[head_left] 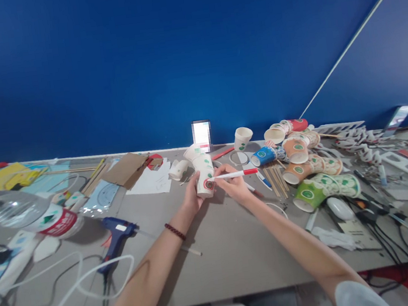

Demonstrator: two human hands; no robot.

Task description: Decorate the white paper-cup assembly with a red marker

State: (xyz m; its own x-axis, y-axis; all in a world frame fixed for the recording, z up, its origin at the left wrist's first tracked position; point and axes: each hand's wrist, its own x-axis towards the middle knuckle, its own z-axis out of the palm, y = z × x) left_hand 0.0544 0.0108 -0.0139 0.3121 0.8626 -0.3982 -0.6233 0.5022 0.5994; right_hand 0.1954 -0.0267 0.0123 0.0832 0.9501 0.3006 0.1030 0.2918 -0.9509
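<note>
My left hand (193, 194) is wrapped round a white piece made of paper cups (202, 165) joined together, with small green leaf prints. A round ring mark in red and dark colour shows on its near end. In my right hand (234, 186) is a white marker pen (235, 174) with a red end pointing right; its tip meets the cup beside the ring mark. Just left of the piece lies a cut white paper cup (179, 170). Behind and to the right stands an upright white paper cup (243, 139).
Coloured joined paper cups (309, 194) are heaped at right, near wooden sticks (276, 182) and a computer mouse (340, 208). A blue glue gun (117, 237), a plastic bottle (27, 211) and a power strip (6, 264) lie at left. A phone (201, 134) leans against the blue wall.
</note>
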